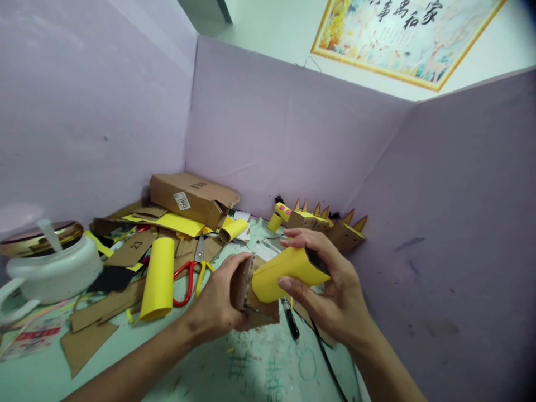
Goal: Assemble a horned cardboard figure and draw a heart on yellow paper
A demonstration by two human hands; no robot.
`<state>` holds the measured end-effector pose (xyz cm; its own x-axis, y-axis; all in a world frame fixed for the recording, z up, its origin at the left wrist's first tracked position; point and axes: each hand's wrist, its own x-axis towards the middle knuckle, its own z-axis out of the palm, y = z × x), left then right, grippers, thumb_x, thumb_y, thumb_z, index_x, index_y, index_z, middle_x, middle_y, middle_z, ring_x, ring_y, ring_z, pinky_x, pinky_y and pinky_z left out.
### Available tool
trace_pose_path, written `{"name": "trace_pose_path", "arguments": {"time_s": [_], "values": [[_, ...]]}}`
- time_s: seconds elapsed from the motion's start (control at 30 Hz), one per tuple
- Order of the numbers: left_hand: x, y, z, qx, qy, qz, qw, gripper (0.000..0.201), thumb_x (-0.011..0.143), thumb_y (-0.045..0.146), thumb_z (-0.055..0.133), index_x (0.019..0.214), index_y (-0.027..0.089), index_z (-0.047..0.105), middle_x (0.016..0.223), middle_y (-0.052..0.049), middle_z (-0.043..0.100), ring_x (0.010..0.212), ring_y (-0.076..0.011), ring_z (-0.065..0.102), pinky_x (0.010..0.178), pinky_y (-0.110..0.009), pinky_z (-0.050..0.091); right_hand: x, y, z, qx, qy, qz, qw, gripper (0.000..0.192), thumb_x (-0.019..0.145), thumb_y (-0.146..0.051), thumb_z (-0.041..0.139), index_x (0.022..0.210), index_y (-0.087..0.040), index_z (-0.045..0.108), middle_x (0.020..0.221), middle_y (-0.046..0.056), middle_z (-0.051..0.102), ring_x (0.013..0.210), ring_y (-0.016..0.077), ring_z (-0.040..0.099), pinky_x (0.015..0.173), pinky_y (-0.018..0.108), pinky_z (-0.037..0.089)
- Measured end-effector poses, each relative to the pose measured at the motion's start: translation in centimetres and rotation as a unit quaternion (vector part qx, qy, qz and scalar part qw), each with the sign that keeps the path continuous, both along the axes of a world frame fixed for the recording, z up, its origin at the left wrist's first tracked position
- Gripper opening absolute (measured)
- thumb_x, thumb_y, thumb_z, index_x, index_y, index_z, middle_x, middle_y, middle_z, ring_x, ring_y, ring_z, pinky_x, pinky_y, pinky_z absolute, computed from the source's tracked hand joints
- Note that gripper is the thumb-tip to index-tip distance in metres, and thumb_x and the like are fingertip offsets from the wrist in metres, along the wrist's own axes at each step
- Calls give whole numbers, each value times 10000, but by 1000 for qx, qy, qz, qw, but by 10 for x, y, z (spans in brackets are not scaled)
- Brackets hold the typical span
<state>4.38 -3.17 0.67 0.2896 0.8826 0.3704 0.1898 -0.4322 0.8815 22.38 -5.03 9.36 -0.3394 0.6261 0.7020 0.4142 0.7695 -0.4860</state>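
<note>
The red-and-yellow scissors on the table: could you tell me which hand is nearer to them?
Left. The left hand is just right of the scissors, gripping the cardboard piece; the right hand is farther right, beyond it.

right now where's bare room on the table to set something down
Bare table lies near the front edge, between the two forearms, and a strip between the yellow tube and left hand. Crowded: cardboard scraps, scissors, white pot.

Green table (259,368): scissors (193,277), yellow roll (157,279).
</note>
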Motion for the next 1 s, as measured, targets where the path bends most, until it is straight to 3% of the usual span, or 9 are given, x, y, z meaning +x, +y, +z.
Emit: {"name": "trace_pose_path", "arguments": {"time_s": [0.17,0.23,0.3,0.37,0.43,0.5,0.7,0.87,1.0], "values": [[-8,6,6,79,53,56,994,834,496,96,675,1251,222,345,1296,-101,445,1165,-322,444,972,-479,369,2,-2,3,-48,108,57,991,774,635,-564,670,1298,-323,352,1447,48,258,1295,306,290,1051,499,242],[-11,9,8,141,77,94,983,813,515,75,630,1254,226,328,1296,-112,427,1178,-324,423,975,-503,355,5,0,0,-72,217,66,971,753,652,-614,617,1297,-345,339,1452,38,252,1303,297,283,1035,498,277],[-14,10,7,215,101,135,962,818,521,69,612,1265,220,309,1292,-124,415,1200,-331,392,1002,-532,304,9,4,-10,-123,322,23,938,648,675,-592,607,1229,-316,415,1406,67,333,1278,301,332,987,496,342],[-16,12,6,282,115,162,939,839,535,81,612,1289,213,267,1308,-136,395,1233,-335,351,1036,-551,233,14,10,-26,-234,388,-43,891,579,670,-553,630,1152,-271,475,1339,103,418,1214,316,420,895,480,427],[-16,13,3,327,124,169,921,846,559,98,607,1306,207,224,1317,-145,381,1257,-336,322,1056,-560,175,16,14,-48,-381,395,-78,832,520,683,-526,630,1089,-217,526,1243,128,520,1119,318,515,811,453,478],[-15,15,-1,358,133,164,909,822,591,110,595,1310,201,207,1312,-152,385,1266,-337,315,1062,-567,147,16,16,-70,-462,387,-71,795,434,703,-475,637,1023,-188,577,1103,119,622,1002,286,597,792,421,488],[-12,26,-21,402,112,158,895,766,643,158,602,1293,274,213,1320,-130,376,1277,-350,295,1031,-587,210,7,11,-113,-495,389,52,775,358,697,-470,657,921,-191,639,898,88,696,777,244,670,658,352,519],[-7,26,-32,403,100,142,899,769,663,136,614,1288,321,207,1347,-111,357,1302,-328,253,1023,-593,223,4,1,-116,-517,445,114,722,445,739,-510,596,1045,-188,577,1048,123,645,826,237,655,723,395,505],[-5,23,-32,413,107,121,896,766,670,96,615,1287,328,225,1367,-100,356,1321,-304,217,1029,-593,212,5,-4,-110,-559,477,164,658,407,766,-487,571,1050,-196,551,983,90,647,716,187,659,734,370,486]]}}
